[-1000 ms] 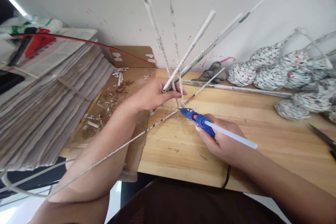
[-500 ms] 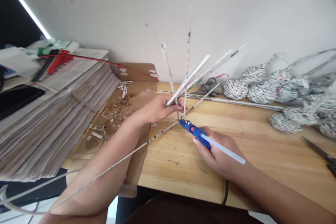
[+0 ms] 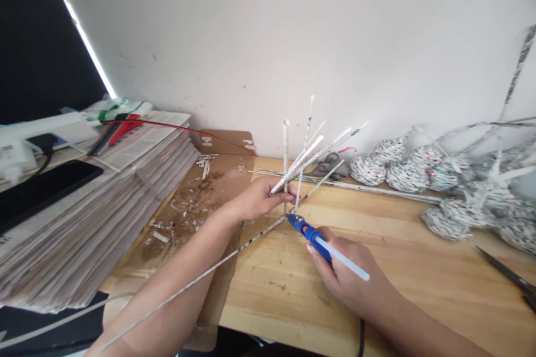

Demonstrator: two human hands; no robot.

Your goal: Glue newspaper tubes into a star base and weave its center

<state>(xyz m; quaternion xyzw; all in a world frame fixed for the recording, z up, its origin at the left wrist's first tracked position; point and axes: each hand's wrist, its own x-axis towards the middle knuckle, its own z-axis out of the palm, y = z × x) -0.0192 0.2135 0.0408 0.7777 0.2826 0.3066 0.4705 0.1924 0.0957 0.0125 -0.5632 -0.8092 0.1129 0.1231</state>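
Paper rods (image 3: 297,165) between the left fingers (image 3: 282,198)
They pinch the rods; the right fingers (image 3: 320,261) wrap a blue glue gun (image 3: 311,235) just beside.

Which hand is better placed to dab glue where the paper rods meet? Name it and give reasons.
The right hand, I'd judge: it grips the blue glue gun, nozzle right by that spot. The left hand is busy holding paper rods.

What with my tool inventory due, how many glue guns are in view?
1: the blue glue gun, in the right hand, nozzle toward the paper rods. Others could be hidden.
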